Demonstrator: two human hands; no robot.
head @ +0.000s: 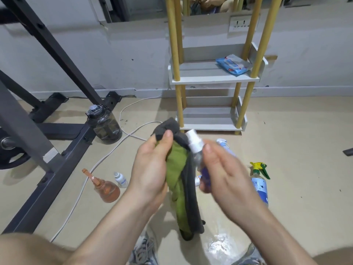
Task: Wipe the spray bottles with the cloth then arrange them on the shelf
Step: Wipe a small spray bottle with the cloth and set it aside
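My left hand (152, 165) grips a grey and green cloth (179, 175) that hangs down between both hands. My right hand (223, 169) holds a small clear spray bottle (196, 148) with a white nozzle and a purple label, pressed against the cloth. On the floor lie an orange spray bottle (107, 188), a small white dropper bottle (121, 179), a blue-labelled bottle with a yellow-green trigger (260, 186) and a light blue bottle (224, 143) partly behind my right hand. The white shelf (214, 79) with yellow posts stands ahead by the wall.
A blue wipes packet (234, 64) lies on the shelf's upper tier. A dark water jug (105, 123) and a black gym frame (57, 131) are at the left. A white cable (107, 155) runs across the floor. A wet patch (223, 243) shines near my shoes.
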